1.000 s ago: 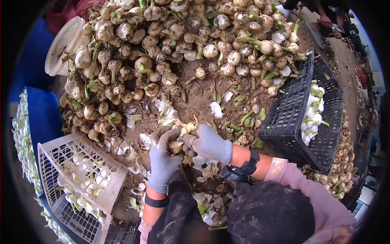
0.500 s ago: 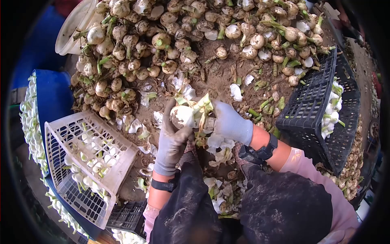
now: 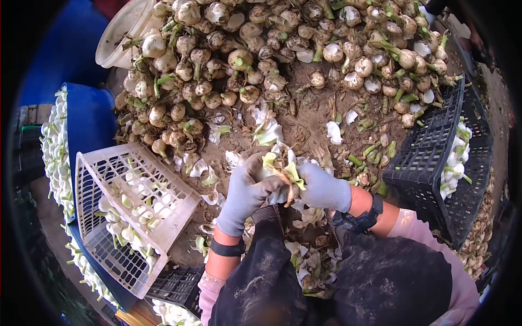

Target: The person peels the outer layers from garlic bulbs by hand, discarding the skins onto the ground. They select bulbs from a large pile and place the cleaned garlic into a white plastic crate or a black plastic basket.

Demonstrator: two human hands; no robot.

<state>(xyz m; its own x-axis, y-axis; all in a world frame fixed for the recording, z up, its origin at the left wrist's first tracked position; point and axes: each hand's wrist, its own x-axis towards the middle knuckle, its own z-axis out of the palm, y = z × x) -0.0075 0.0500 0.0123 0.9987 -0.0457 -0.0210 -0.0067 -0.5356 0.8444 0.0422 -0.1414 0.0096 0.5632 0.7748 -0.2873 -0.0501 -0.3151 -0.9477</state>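
Clasping leafy husk (image 3: 294, 175) with curled left hand (image 3: 246, 190) and curled right hand (image 3: 324, 188), well left of the black crate (image 3: 416, 187).

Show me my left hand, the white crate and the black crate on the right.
Left hand (image 3: 244, 194): head view, on its gloved back.
White crate (image 3: 178, 221): head view, on its right rim.
Black crate (image 3: 425, 142): head view, on its mesh wall.

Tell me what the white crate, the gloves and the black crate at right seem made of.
White crate: probably moulded plastic, dull, given its lattice walls. Gloves: seemingly knit fabric, matte, judging by the snug cuffs; darker patches could be coating or dirt. Black crate: likely plastic, fairly dull, with a regular grid of openings.
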